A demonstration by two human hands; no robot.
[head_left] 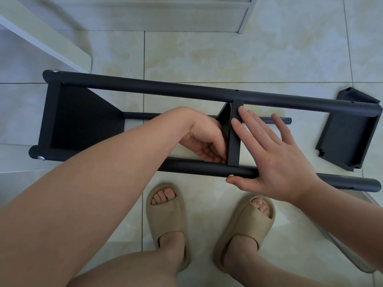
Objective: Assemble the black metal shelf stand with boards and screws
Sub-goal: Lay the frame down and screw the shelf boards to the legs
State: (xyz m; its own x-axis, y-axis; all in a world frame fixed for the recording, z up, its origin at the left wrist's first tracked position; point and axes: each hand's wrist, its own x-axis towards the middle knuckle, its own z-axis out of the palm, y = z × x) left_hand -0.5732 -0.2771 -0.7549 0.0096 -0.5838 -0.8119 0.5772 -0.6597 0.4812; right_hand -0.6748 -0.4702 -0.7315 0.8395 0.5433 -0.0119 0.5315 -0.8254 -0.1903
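The black metal shelf stand [145,88] lies on its side on the tiled floor, its long tubes running left to right. One black board [83,119] is fixed at the left end with silver screws. A second board [235,129] stands between the tubes in the middle. My left hand [205,141] reaches inside the frame and curls its fingers against that board's left face near the front tube. My right hand [275,154] lies flat with spread fingers on the board's right side, thumb pressing a small silver screw [231,175] on the front tube [186,167].
A loose black board [350,129] lies on the floor at the right, under the far tube's end. White furniture [47,36] stands at the upper left and a white door frame [246,15] at the top. My feet in beige slippers [165,222] stand just below the frame.
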